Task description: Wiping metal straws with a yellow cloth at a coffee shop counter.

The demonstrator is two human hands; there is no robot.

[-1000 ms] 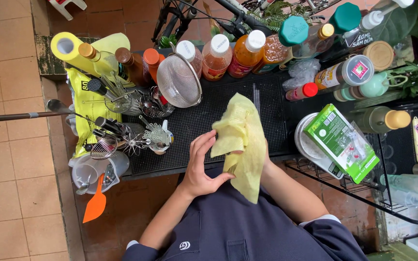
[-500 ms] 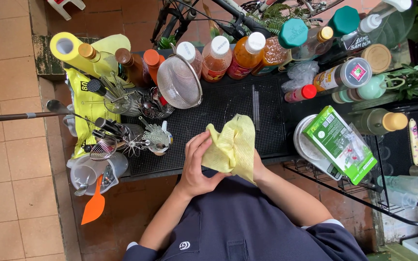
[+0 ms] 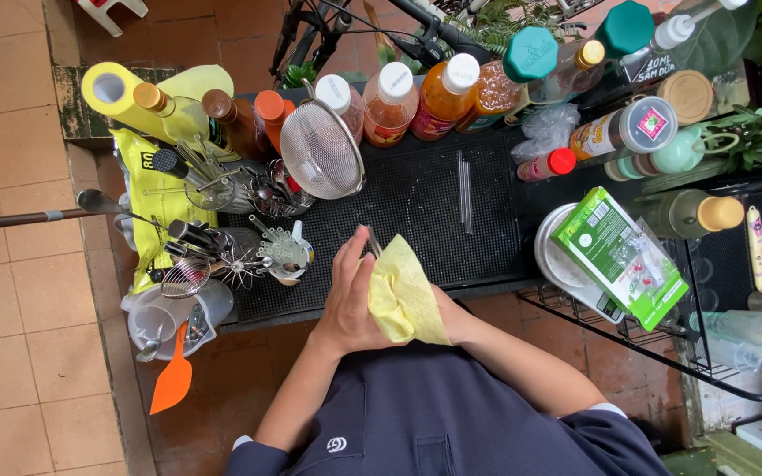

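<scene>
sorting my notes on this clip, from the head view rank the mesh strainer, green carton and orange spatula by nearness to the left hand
From the left hand:
1. Mesh strainer, just beyond the hand on the black mat.
2. Orange spatula, off to the left, hanging below the counter edge.
3. Green carton, far to the right, past the yellow cloth.

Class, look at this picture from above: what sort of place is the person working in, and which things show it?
Probably a small drink-making stall or bar counter. A row of syrup bottles lines the back of a black rubber bar mat, and a mesh strainer leans beside cups of whisks and spoons.
</scene>
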